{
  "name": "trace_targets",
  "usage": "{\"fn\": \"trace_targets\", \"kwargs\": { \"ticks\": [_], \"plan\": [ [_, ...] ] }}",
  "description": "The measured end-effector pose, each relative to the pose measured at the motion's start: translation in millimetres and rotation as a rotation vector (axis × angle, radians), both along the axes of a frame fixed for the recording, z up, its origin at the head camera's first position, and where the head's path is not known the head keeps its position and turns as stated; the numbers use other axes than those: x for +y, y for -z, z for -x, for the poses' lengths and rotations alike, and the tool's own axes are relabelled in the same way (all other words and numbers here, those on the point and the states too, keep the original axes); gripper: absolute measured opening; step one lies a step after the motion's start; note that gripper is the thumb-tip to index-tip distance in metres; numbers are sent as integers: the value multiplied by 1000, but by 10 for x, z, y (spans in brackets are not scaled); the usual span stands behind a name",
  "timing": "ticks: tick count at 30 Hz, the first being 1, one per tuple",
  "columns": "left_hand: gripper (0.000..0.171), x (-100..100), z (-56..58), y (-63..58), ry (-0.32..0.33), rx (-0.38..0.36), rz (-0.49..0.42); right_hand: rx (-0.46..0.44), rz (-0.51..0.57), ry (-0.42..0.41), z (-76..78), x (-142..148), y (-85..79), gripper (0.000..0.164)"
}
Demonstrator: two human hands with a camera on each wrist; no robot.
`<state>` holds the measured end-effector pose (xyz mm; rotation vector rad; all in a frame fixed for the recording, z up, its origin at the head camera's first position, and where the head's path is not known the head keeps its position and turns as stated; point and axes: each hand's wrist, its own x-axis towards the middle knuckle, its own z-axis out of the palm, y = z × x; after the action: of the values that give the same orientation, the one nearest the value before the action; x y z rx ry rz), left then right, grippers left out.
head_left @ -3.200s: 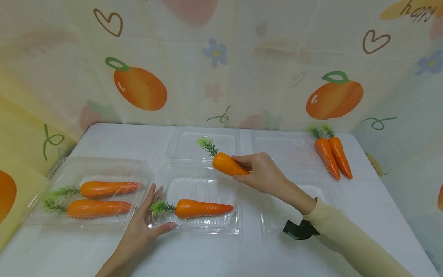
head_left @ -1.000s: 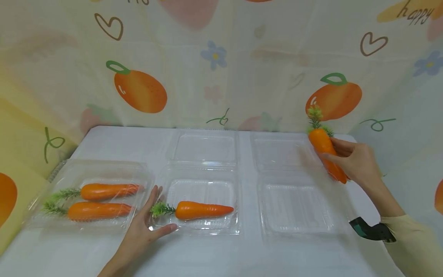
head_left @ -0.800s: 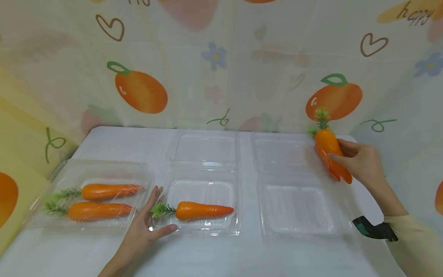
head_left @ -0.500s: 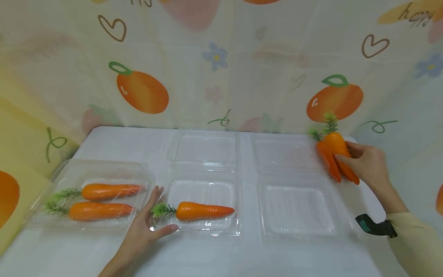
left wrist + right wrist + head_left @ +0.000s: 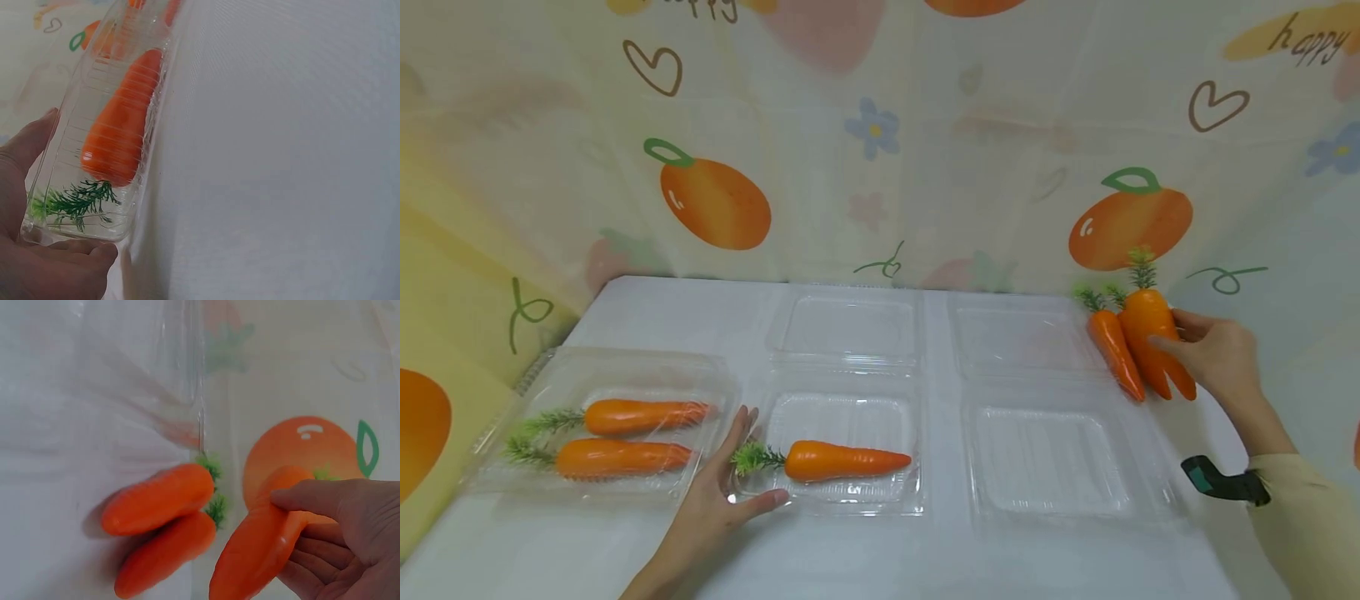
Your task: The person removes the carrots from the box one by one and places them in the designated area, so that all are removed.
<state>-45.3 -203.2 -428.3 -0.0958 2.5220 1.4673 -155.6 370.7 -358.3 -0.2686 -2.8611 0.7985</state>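
Observation:
My right hand (image 5: 1217,350) pinches an orange toy carrot (image 5: 1146,321), green top up, at the table's far right. In the right wrist view, the held carrot (image 5: 256,550) is apart from two carrots lying side by side, a nearer one (image 5: 165,587) and an upper one (image 5: 159,497). My left hand (image 5: 707,500) rests at the left end of the middle clear plastic clamshell container (image 5: 842,504), thumb and fingers spread at its corner. One carrot (image 5: 846,461) lies inside. The left wrist view shows that hand (image 5: 37,219) touching the container end.
On the left, a lidded clear container (image 5: 587,367) holds two carrots. A third clear container (image 5: 1045,458) stands open on the right, its lid folded back. The white table (image 5: 880,558) ends at a fruit-printed cloth (image 5: 865,167).
The carrot in my right hand has gone from above the middle container to the far right, turning green top up. Over the last second it shifted further right. My left hand has stayed put.

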Motion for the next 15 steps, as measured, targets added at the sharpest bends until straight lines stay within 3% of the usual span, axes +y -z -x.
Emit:
{"fn": "trace_targets", "kwargs": {
  "ticks": [15],
  "plan": [
    [114, -18, -3, 18, -10, -27, -2, -63, 37, 83, 130, 246, 87, 57]
  ]
}}
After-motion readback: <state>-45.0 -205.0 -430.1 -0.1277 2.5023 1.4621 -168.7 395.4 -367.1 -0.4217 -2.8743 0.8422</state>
